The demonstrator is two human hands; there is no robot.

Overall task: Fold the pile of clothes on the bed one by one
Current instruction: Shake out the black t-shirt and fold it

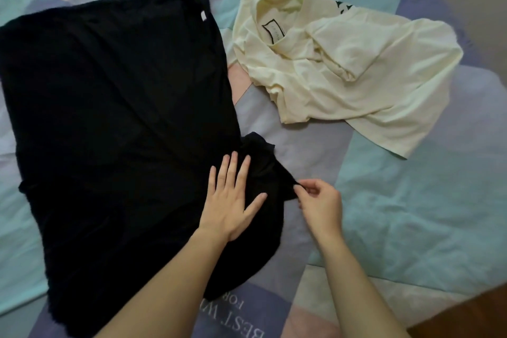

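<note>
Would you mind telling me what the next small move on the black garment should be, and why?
Probably draw the bunched sleeve outward and flat: the right hand pinches its edge while the left hand presses the black garment down, and the sleeve is crumpled.

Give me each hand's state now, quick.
Left hand: open, fingers straight, pressing flat on the black garment.
Right hand: closed, pinching the black garment's bunched edge.
</note>
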